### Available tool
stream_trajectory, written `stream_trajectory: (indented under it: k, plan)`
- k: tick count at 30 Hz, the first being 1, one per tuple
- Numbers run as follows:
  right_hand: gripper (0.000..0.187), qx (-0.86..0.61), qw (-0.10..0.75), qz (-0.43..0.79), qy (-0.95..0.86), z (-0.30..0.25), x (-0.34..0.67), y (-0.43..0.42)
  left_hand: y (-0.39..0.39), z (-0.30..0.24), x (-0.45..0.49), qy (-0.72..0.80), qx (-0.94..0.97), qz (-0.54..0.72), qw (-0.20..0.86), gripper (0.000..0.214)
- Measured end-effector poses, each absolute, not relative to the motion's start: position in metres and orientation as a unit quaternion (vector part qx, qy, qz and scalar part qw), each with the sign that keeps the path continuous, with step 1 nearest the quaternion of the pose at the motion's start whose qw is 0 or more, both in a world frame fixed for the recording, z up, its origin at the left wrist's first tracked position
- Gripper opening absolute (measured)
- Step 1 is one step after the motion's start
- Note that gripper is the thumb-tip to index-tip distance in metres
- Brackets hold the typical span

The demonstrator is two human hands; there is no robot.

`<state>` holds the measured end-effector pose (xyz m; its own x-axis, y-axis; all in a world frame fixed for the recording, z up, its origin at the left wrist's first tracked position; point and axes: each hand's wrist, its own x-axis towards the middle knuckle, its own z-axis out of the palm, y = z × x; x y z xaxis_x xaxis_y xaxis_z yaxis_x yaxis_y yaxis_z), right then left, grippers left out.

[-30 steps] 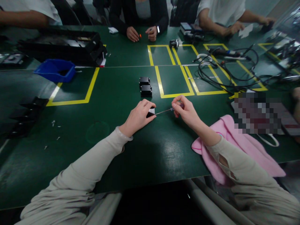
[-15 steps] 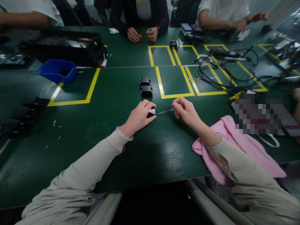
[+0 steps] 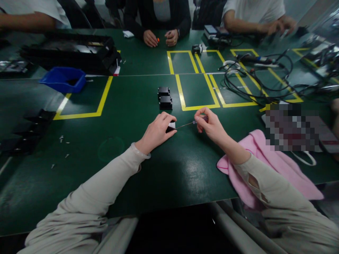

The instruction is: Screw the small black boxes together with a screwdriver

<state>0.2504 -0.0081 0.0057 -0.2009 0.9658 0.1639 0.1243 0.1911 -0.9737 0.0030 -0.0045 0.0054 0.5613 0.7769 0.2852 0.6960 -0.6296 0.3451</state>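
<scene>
My left hand (image 3: 159,129) is closed around a small black block with a pale top face (image 3: 172,125), pressing it against the green table (image 3: 185,158). Most of that block is hidden by the fingers. My right hand (image 3: 208,123) grips the handle of a screwdriver (image 3: 187,125). Its thin shaft points left, and the tip meets the right side of the block by my left fingertips. Just beyond my left hand stand two black blocks (image 3: 165,102), one close behind the other, with small shiny bits at their sides.
Small screws (image 3: 61,138) lie scattered at left, near black parts (image 3: 31,128). Beyond them are a blue bin (image 3: 65,79) and a long black tray (image 3: 71,53). A pink cloth (image 3: 275,165) lies under my right forearm. Cables (image 3: 254,79) tangle at right. Co-workers sit opposite.
My right hand has shifted slightly on the screwdriver handle, while my left hand and the block stay put. At the far right, a co-worker's hands have come together.
</scene>
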Motion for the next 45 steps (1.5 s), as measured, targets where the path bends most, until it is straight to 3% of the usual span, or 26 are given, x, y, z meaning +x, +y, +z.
stream_trajectory:
  k: [10,45]
  plan:
    - [0.031,-0.456,0.453,0.438,-0.629,0.0044,0.2498,-0.0084,-0.0040,0.0056,0.0028,0.416,0.879,0.213,0.100,0.032]
    - [0.023,-0.432,0.457,0.458,-0.628,0.0075,0.2496,-0.0098,-0.0039,0.0049,0.0026,0.416,0.878,0.211,0.102,0.033]
